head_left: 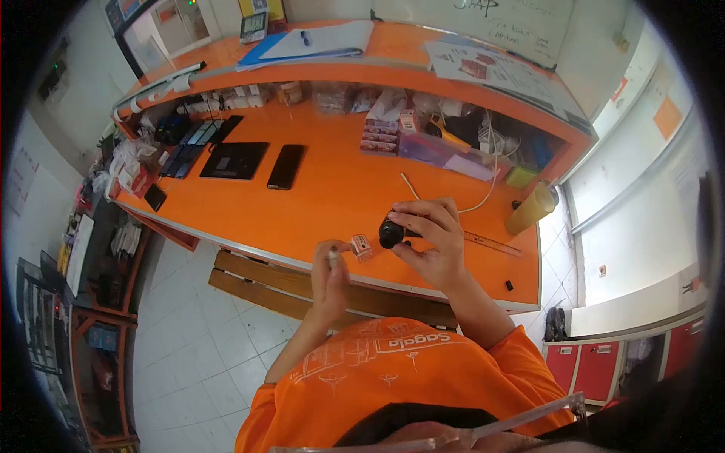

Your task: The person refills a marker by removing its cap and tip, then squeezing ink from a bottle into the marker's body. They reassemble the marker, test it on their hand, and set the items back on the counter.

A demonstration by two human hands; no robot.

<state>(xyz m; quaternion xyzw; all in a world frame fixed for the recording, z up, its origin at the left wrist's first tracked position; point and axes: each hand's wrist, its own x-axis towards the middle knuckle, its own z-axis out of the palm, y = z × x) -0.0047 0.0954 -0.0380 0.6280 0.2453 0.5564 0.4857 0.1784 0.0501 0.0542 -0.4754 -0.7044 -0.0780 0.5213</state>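
My right hand (436, 235) is closed around a black object with a rounded end (390, 233), held above the orange table; its exact kind is not clear. My left hand (329, 285) is closed near the table's front edge, pinching a small pale cylinder (334, 257) upright between the fingers. Just right of the left fingertips, a small white and orange box (362, 248) stands on the table, between the two hands. Behind the right hand lies a brown ruler (492, 243), partly hidden by it. A small black piece (509, 285) rests near the right front corner.
On the table are a black phone (286, 167), a closed dark laptop or tablet (235, 160), a yellow bottle (532, 208), a white cable (483, 198) and stacked small boxes (380, 137). A raised orange shelf (317, 79) spans the back. A wooden bench (260, 281) stands in front.
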